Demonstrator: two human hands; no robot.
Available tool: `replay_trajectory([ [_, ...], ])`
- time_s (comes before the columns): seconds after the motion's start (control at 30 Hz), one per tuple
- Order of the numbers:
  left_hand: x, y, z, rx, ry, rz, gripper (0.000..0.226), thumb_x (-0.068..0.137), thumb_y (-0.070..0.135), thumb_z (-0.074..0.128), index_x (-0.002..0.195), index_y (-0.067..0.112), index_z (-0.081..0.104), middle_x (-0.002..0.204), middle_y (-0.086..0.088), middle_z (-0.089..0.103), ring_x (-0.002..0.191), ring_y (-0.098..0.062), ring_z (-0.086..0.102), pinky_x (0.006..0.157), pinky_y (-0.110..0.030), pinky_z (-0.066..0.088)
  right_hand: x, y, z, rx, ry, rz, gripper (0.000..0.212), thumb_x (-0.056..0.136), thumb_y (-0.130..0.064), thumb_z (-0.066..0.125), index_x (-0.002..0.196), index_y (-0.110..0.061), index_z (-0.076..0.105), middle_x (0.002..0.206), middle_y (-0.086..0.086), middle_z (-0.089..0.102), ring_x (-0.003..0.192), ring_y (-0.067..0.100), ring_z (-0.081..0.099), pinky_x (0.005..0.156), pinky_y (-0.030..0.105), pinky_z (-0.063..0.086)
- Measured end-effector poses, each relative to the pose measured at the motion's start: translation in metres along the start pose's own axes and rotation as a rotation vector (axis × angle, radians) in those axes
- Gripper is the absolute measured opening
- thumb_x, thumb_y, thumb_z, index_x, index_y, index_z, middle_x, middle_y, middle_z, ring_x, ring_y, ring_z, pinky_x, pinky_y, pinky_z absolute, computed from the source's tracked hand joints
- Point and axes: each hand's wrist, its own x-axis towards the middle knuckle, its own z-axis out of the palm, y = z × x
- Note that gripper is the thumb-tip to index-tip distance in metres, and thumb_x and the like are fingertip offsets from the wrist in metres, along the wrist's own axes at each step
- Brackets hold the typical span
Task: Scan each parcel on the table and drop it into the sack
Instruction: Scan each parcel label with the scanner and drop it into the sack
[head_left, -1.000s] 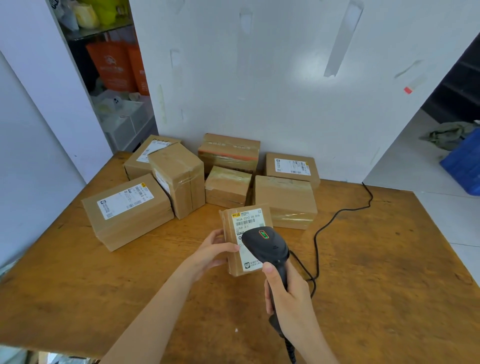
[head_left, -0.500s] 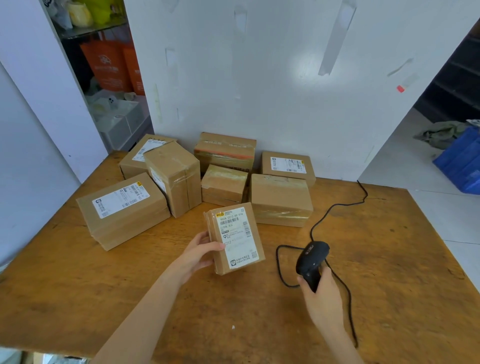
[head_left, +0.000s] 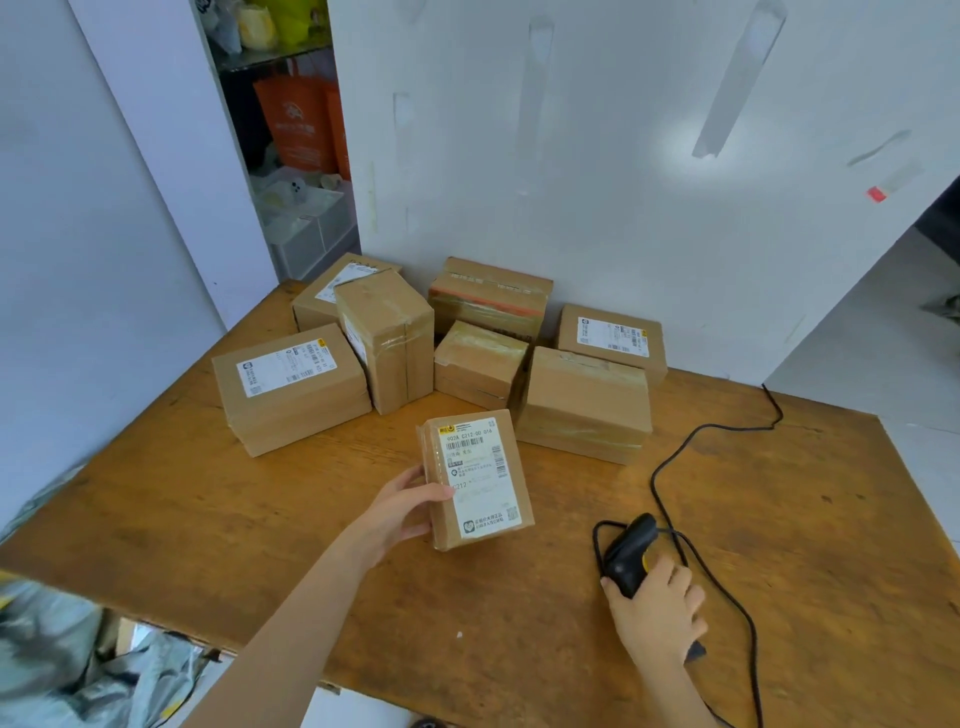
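White wall (head_left: 623, 182) behind wooden table (head_left: 831, 519), cluttered shelf (head_left: 291, 52) left.

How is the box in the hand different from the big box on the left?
The held parcel is smaller than the big left parcel. It tilts up in the grip of the left hand; the big left parcel lies flat on the table. The held parcel's label nearly fills its face; the big one's covers part. Both are brown cardboard with white labels.
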Motion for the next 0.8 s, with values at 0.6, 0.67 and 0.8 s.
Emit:
replay_trajectory([
  [0.6,-0.042,-0.002,0.071,-0.075,0.323,0.118,0.051,0.098,0.039,0.049,0.146,0.038,0.034,0.100,0.016,0.073,0.083,-0.003,0.072,0.059,-0.021,0.056,-0.054,-0.099,-0.027,1.101,-0.190,-0.546,0.040,0.093,-0.044,0.052,0.131,-0.031,0.047,0.126,-0.011,0.054,0.120,0.007,0.049,0.104,0.044,0.043],
  [0.67,-0.057,-0.012,0.050,-0.103,0.539,0.214,0.051,0.100,0.040,0.043,0.149,0.032,0.032,0.117,0.009,0.068,0.095,-0.008,0.070,0.076,-0.027,0.059,-0.073,-0.121,-0.021,1.071,-0.273,-0.627,0.040,0.093,-0.042,0.054,0.131,-0.031,0.046,0.126,-0.010,0.051,0.119,0.008,0.049,0.104,0.046,0.045],
  [0.8,-0.083,-0.017,0.022,-0.042,0.734,0.252,0.055,0.099,0.048,0.039,0.149,0.027,0.034,0.138,-0.009,0.049,0.109,-0.020,0.063,0.092,-0.036,0.056,-0.102,-0.154,-0.004,1.058,-0.364,-0.694,0.039,0.094,-0.044,0.053,0.131,-0.033,0.044,0.126,-0.010,0.051,0.119,0.012,0.050,0.101,0.046,0.048],
])
